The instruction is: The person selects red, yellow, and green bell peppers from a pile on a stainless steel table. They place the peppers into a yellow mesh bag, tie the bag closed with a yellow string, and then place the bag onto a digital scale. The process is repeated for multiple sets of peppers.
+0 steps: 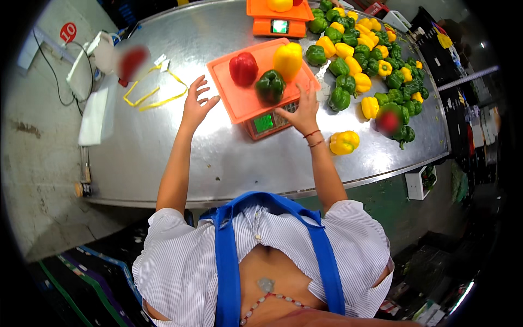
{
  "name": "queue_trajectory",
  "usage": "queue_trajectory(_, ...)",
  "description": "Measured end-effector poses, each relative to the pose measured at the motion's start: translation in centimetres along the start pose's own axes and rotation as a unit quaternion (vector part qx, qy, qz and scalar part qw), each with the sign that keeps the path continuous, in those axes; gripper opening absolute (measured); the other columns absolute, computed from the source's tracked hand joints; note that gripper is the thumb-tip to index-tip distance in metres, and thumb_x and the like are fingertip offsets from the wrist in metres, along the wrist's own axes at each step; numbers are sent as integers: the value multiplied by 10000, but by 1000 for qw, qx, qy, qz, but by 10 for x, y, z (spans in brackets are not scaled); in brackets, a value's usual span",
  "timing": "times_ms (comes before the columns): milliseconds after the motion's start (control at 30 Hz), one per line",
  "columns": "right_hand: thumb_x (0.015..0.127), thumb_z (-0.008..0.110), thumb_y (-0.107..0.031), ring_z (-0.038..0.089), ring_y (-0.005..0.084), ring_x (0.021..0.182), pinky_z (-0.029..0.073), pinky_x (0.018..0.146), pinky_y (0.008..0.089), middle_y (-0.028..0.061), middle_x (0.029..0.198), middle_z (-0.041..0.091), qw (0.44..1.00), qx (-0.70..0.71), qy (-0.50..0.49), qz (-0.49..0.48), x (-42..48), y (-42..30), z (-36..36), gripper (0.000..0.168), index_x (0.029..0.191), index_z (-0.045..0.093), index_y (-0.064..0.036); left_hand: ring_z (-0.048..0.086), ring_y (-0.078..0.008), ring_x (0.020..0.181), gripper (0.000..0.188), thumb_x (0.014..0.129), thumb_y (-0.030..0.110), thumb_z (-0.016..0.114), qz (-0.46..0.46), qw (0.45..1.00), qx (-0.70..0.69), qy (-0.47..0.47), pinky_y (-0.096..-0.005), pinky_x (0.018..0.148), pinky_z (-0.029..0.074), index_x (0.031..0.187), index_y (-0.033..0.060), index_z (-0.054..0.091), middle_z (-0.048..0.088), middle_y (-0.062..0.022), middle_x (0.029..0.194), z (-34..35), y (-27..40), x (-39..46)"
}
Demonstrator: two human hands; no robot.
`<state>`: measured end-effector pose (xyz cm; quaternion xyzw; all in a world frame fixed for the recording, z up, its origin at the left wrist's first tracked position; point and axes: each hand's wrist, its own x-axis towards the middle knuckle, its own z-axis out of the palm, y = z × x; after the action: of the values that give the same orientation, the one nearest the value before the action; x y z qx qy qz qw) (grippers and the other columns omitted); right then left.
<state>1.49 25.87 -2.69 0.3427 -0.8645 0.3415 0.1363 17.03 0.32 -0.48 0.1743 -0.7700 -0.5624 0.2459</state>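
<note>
An orange digital scale [267, 124] with a lit green display stands before me on the steel table. Its orange tray [229, 102] carries a red bell pepper [243, 68], a yellow bell pepper [288, 61] and a dark green bell pepper [270, 87]. To the left of the tray, my left hand [198, 102] hovers with fingers apart and nothing in it. My right hand [304, 108] is at the tray's right front corner, thumb and fingers spread. It holds no pepper; whether it touches the tray is hard to tell.
Loose green and yellow peppers [353, 63] cover the right side of the steel table [143, 163]. One yellow pepper [344, 142] lies near my right forearm. A second orange scale [279, 27] stands at the back. Yellow straps [157, 102] and white sheets [93, 116] lie on the left.
</note>
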Motion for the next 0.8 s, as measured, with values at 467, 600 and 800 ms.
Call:
queue_trajectory(467, 495, 778, -442, 112, 440, 1274, 197, 1008, 478, 302, 1366, 56, 998, 18, -60, 4, 35, -3, 17, 881, 1250, 409, -179, 460, -241, 1090, 793, 566, 303, 775, 77, 912, 144, -376, -330, 923, 381, 1239, 76, 423, 487, -136, 1169, 50, 15, 159)
queue_trajectory(600, 482, 788, -405, 121, 444, 1271, 229, 993, 464, 308, 1362, 55, 994, 24, -105, -34, 51, 0, 4, 861, 1233, 428, -189, 448, -243, 1117, 837, 604, 283, 758, 16, 889, 92, -448, -349, 944, 370, 1307, 113, 336, 450, -137, 1228, 52, 23, 181)
queue_trajectory(800, 510, 790, -310, 155, 434, 1270, 254, 1009, 447, 276, 1380, 12, 978, 163, -114, -63, 61, -1, 8, 823, 1225, 439, -106, 344, -235, 1218, 986, 583, 253, 769, 12, 765, 92, -638, -352, 1005, 285, 1370, 110, 192, 355, -135, 1329, 92, 27, 221)
